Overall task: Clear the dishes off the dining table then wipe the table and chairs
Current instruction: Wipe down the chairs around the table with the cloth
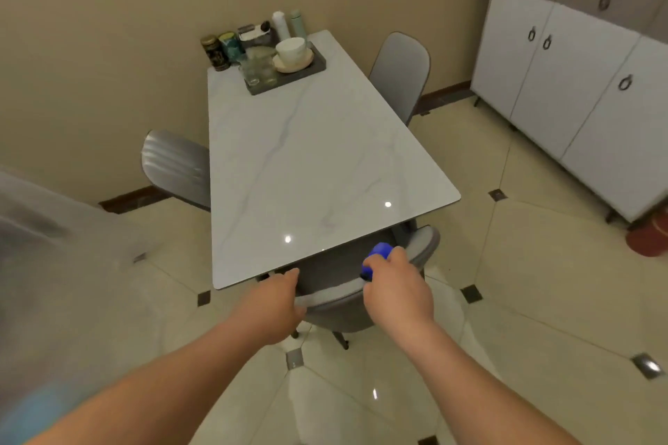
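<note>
The white marble dining table (311,163) stretches away from me toward the wall. A grey chair (343,311) is tucked under its near end. My left hand (274,303) grips the top of that chair's backrest on the left. My right hand (397,285) holds a blue cloth (376,256) against the backrest on the right. At the table's far end a dark tray (318,69) carries a white bowl (291,49) on a saucer and several glasses (256,72).
Tins (220,50) and two bottles (287,23) stand by the wall behind the tray. Grey chairs sit at the table's left (173,166) and right (401,72). White cabinets (578,83) line the right wall. A red round object (649,238) lies on the tiled floor.
</note>
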`<state>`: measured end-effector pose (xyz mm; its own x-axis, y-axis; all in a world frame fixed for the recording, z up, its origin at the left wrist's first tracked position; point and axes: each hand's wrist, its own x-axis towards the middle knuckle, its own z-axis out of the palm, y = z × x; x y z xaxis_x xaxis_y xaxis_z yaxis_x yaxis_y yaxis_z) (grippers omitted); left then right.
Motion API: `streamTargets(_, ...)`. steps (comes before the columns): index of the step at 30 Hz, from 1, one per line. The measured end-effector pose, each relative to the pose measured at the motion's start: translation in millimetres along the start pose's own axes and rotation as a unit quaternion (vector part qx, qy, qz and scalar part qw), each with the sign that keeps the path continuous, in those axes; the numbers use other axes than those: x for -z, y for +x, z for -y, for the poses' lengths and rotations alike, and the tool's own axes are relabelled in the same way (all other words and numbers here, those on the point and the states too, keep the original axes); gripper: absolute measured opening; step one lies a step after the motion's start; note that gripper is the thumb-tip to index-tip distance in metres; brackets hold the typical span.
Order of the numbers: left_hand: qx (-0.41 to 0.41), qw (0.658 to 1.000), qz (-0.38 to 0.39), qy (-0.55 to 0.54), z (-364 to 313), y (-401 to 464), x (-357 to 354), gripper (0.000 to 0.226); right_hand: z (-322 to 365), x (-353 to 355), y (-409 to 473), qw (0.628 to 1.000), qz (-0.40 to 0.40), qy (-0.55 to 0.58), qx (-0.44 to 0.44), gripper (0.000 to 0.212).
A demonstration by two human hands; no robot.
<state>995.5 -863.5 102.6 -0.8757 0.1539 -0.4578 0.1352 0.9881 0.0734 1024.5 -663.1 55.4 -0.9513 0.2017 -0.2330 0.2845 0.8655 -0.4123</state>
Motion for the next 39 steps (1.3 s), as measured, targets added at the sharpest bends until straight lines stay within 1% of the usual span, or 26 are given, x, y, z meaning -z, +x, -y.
streamTargets(1, 0.011, 1.0, 0.005, -0.004, 15.1, -3.3, -0.2, 0.043, 16.8, -5.0, -7.6, 0.999, 0.011, -0.042, 0.026, 0.03)
streamTargets(3, 0.021, 1.0, 0.004, -0.006, 42.7, -7.1, 0.3, 0.042, 45.6, -9.8, -14.1, 0.994, 0.051, -0.09, 0.036, 0.029)
streamTargets(5, 0.017, 0.999, -0.007, -0.026, 72.5, -9.9, 7.6, 0.046, 74.3, -13.9, -13.1, 0.991, 0.098, -0.08, 0.043, 0.032)
streamTargets(6, 0.009, 0.999, -0.014, -0.043, 87.5, -9.6, 9.2, 0.047, 86.5, -14.5, -12.2, 0.99, 0.132, -0.023, 0.041, 0.034)
streamTargets(7, 0.008, 0.997, -0.023, -0.068, 111.3, -13.0, 14.7, 0.05, 109.7, -16.6, -11.5, 0.984, 0.164, 0.058, 0.036, 0.037)
streamTargets(9, 0.001, 0.993, -0.032, -0.114, 135.5, -15.5, 24.9, 0.055, 135.5, -14.4, -13.7, 0.948, 0.219, 0.233, 0.014, 0.048)
streamTargets(11, 0.003, 0.981, -0.054, -0.185, 183.0, -22.2, 39.5, 0.057, 183.8, -24.0, -19.5, 0.917, 0.217, 0.333, 0.001, 0.053)
streamTargets(12, 0.006, 0.972, -0.066, -0.225, 206.8, -24.2, 47.3, 0.055, 209.0, -29.1, -20.5, 0.894, 0.211, 0.396, -0.018, 0.051)
streamTargets(13, 0.014, 0.959, -0.072, -0.273, 231.6, -25.9, 53.8, 0.053, 235.0, -32.3, -21.9, 0.856, 0.213, 0.469, -0.036, 0.049)
streamTargets(14, 0.021, 0.943, -0.076, -0.324, 253.4, -26.8, 58.5, 0.05, 256.7, -35.7, -22.1, 0.811, 0.224, 0.537, -0.061, 0.046)
streamTargets(15, 0.035, 0.925, -0.074, -0.372, 282.8, -31.2, 66.2, 0.05, 286.8, -41.7, -21.8, 0.771, 0.235, 0.587, -0.075, 0.043)
streamTargets(16, 0.039, 0.91, -0.069, -0.408, 292.6, -32.4, 70.1, 0.051, 297.7, -42.2, -22.5, 0.735, 0.243, 0.627, -0.086, 0.04)
streamTargets(17, 0.048, 0.893, -0.064, -0.443, 314.8, -35.8, 76.0, 0.053, 320.3, -47.5, -23.3, 0.707, 0.255, 0.654, -0.089, 0.038)
streamTargets(18, 0.049, 0.877, -0.058, -0.474, 332.6, -38.1, 79.8, 0.053, 339.7, -52.4, -23.7, 0.688, 0.263, 0.67, -0.094, 0.038)
streamTargets(19, 0.052, 0.861, -0.052, -0.502, 351.7, -41.5, 85.5, 0.049, 361.7, -60.4, -23.2, 0.678, 0.276, 0.675, -0.094, 0.038)
streamTargets(21, 0.051, 0.833, -0.035, -0.549, 374.8, -42.1, 93.6, 0.036, 396.6, -70.7, -23.2, 0.676, 0.294, 0.67, -0.083, 0.039)
streamTargets(23, 0.048, 0.803, -0.035, -0.594, 387.9, -39.1, 100.1, 0.029, 421.6, -78.8, -18.5, 0.692, 0.299, 0.653, -0.07, 0.038)
streamTargets(26, 0.053, 0.761, -0.057, -0.644, 409.3, -22.5, 106.5, 0.021, 453.1, -88.5, -3.6, 0.732, 0.286, 0.617, -0.05, 0.037)
streamTargets(28, 0.064, 0.747, -0.075, -0.657, 423.8, -5.5, 114.0, 0.017, 471.4, -93.5, 12.3, 0.758, 0.271, 0.591, -0.046, 0.032)
streamTargets(30, 0.076, 0.745, -0.088, -0.657, 433.8, 13.8, 122.8, 0.02, 486.2, -97.0, 28.6, 0.78, 0.265, 0.566, -0.038, 0.029)
streamTargets(33, 0.095, 0.756, -0.103, -0.639, 449.6, 47.8, 138.8, 0.023, 512.0, -101.5, 60.3, 0.787, 0.268, 0.556, -0.022, 0.028)
streamTargets(36, 0.116, 0.778, -0.119, -0.606, 465.9, 86.3, 158.7, 0.02, 533.9, -111.7, 100.8, 0.771, 0.285, 0.57, -0.013, 0.032)
streamTargets(39, 0.126, 0.798, -0.111, -0.578, 481.9, 136.2, 186.2, 0.02, 556.3, -119.9, 158.3, 0.748, 0.317, 0.583, -0.019, 0.032)
